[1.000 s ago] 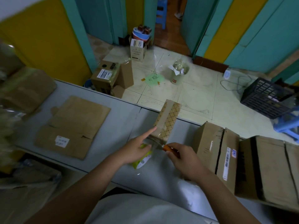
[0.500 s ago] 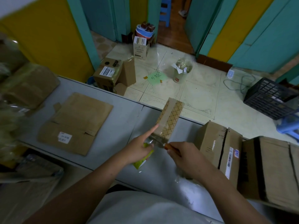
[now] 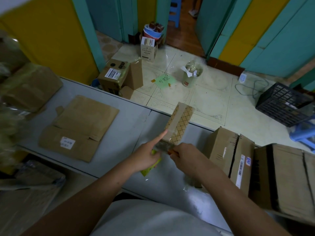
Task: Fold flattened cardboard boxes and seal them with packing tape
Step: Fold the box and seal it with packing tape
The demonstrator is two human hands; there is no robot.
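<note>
Right hand (image 3: 185, 159) nearer box (image 3: 181, 121), left (image 3: 146, 157) — forefinger out

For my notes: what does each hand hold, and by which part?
The right hand grips a tool by its orange handle. The left hand holds a yellow-green item; which part is hidden.

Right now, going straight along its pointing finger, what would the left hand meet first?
The patterned box: the left hand, gripping a yellow-green item, has its fingertip nearly on the taped side; depth unclear.
</note>
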